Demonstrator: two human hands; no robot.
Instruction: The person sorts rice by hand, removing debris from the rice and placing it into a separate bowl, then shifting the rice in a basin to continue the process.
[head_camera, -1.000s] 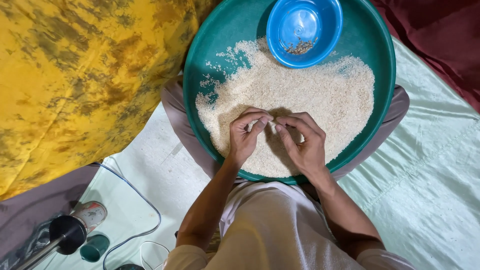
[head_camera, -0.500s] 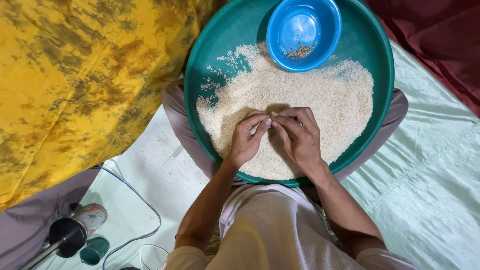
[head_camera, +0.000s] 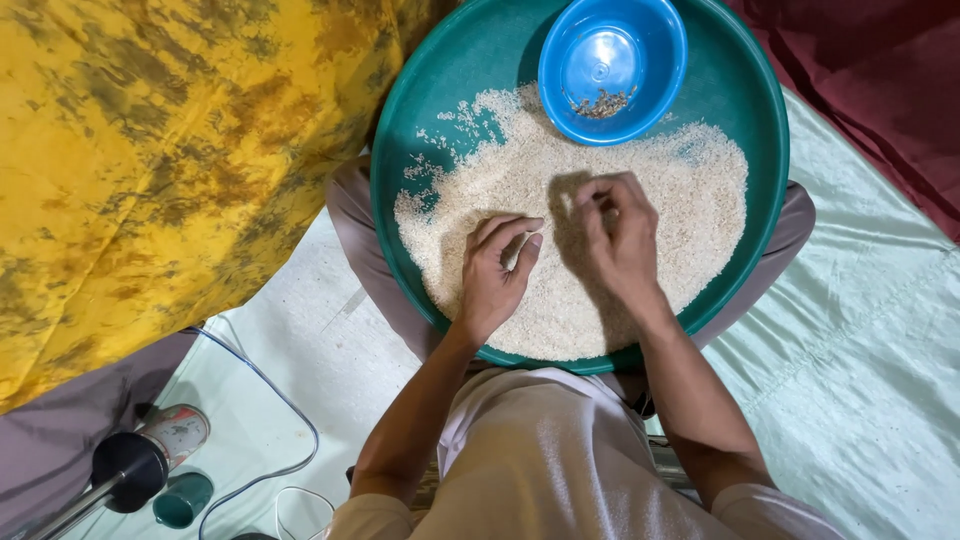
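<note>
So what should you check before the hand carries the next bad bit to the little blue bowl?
1. Right hand has a bit pinched: cannot tell, its fingertips are curled together over the rice.
2. Blue bowl within likely reach: ok, it sits just beyond the right hand.
3. Bowl has room: ok, only a few dark bits lie in it.
4. Left hand out of the way: ok, it rests on the rice beside the right.
5. Green tray steady: ok, it appears to rest on the lap.

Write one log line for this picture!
left hand: on rice | right hand: pinched above rice | green tray on lap | blue bowl: bits
</note>
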